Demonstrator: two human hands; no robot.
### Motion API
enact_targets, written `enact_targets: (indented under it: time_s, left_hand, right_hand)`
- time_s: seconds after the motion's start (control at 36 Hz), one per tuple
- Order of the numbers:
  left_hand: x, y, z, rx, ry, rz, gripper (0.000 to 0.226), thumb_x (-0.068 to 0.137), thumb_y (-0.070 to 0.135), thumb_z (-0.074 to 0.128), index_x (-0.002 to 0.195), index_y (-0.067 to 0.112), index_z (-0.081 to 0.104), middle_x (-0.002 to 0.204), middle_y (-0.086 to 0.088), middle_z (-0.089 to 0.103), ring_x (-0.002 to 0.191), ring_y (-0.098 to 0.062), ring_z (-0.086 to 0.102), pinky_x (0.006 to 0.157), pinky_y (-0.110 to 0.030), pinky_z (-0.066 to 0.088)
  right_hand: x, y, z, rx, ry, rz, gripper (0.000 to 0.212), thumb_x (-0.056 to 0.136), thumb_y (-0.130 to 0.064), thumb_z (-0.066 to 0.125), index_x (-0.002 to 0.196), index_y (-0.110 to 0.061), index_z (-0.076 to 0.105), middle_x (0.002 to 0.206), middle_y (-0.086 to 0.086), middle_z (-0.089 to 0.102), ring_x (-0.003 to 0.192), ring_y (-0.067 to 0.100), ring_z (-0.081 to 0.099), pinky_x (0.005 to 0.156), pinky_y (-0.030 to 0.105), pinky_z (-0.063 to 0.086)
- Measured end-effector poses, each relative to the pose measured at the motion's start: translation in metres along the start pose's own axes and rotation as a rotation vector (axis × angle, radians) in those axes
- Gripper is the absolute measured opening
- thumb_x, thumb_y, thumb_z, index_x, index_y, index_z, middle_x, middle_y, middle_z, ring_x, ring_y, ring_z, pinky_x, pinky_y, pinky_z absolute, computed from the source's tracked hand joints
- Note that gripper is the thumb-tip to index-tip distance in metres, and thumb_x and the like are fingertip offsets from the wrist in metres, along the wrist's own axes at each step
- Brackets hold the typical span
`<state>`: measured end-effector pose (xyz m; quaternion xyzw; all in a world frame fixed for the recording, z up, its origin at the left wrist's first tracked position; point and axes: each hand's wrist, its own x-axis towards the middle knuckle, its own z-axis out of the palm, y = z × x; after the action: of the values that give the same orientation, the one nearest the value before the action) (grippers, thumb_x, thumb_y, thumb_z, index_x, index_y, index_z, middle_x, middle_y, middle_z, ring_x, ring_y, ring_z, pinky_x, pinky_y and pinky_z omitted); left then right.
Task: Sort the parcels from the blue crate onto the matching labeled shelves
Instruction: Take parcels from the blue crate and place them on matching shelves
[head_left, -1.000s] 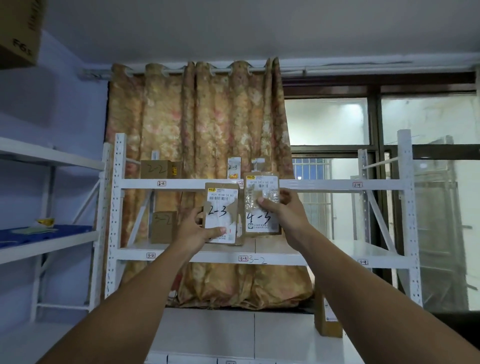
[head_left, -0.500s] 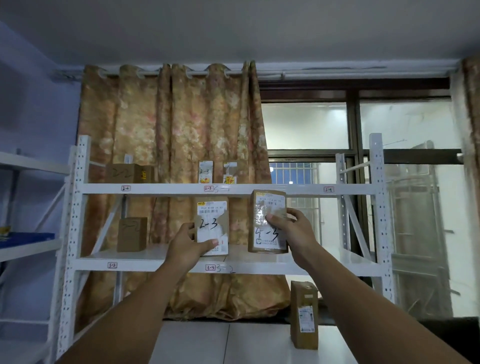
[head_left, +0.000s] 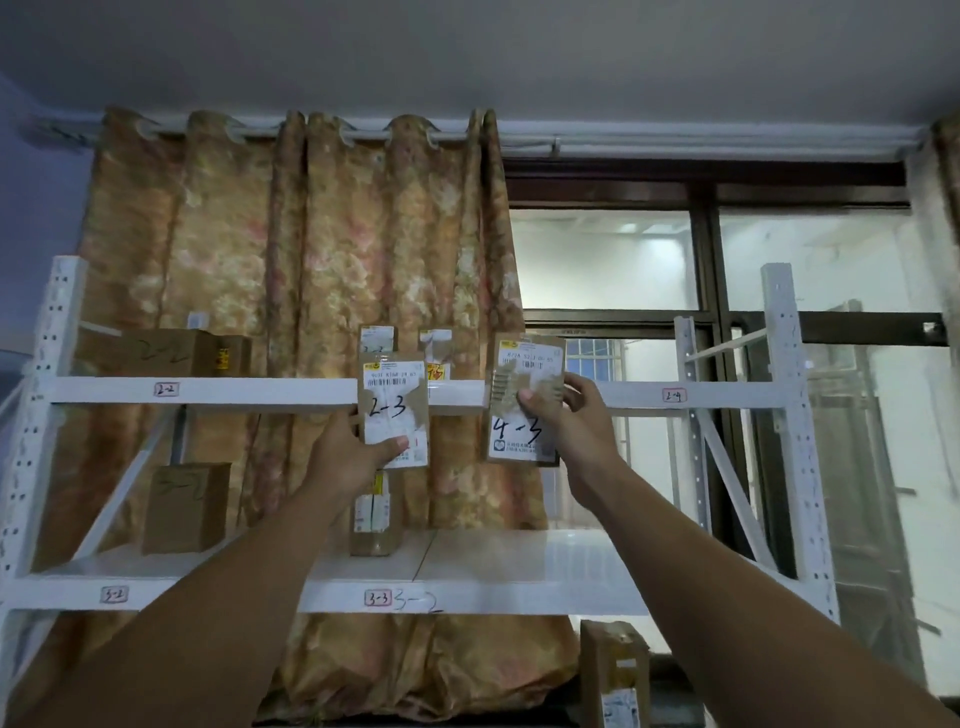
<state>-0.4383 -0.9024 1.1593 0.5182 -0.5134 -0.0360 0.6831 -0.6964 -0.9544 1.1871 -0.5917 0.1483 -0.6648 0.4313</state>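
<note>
My left hand (head_left: 349, 453) grips a brown parcel marked 2-3 (head_left: 394, 402) by its lower edge and holds it in front of the upper shelf beam (head_left: 208, 391). My right hand (head_left: 563, 422) pinches a second brown parcel marked 4-3 (head_left: 522, 435) just right of it, at the same height. Both parcels stand upright with their white labels facing me. Shelf tags read 2-2 (head_left: 167, 388) and 2-4 (head_left: 674, 396) on the upper beam, 3-2 (head_left: 114, 595) and 3-3 (head_left: 377, 598) on the lower beam. The blue crate is out of view.
On the white rack, a box marked 2-2 (head_left: 171, 352) and two small parcels (head_left: 435, 353) sit on the upper shelf. A brown box (head_left: 186, 506) and a small parcel (head_left: 373, 525) stand on the lower shelf. Another box (head_left: 615, 675) stands below. A floral curtain (head_left: 291, 249) and window lie behind.
Both hands have lifted their parcels from lower-shelf height up to the upper beam. The rack appears larger and closer, and the view has shifted right.
</note>
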Motion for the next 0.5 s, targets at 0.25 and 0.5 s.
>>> enact_targets:
  time_s: [0.25, 0.5]
  left_hand:
    - [0.150, -0.012, 0.008, 0.114, 0.063, 0.143, 0.072, 0.082, 0.026, 0.086, 0.140, 0.012, 0.047, 0.118, -0.001, 0.062, 0.102, -0.023, 0.061, 0.084, -0.037, 0.051]
    - [0.261, -0.033, 0.034, 0.198, 0.091, 0.143, 0.073, 0.076, 0.038, 0.089, 0.132, 0.015, 0.048, 0.123, -0.007, 0.066, 0.109, -0.031, 0.065, 0.095, -0.052, 0.055]
  right_hand:
    - [0.133, 0.041, 0.040, 0.013, 0.072, -0.158, 0.055, 0.081, -0.024, 0.088, 0.124, -0.023, 0.054, 0.129, -0.002, 0.064, 0.116, 0.022, 0.067, 0.099, 0.050, 0.057]
    - [0.220, 0.058, 0.051, 0.042, 0.060, -0.259, 0.057, 0.082, -0.024, 0.088, 0.129, -0.019, 0.054, 0.121, -0.005, 0.065, 0.113, 0.021, 0.068, 0.096, 0.050, 0.059]
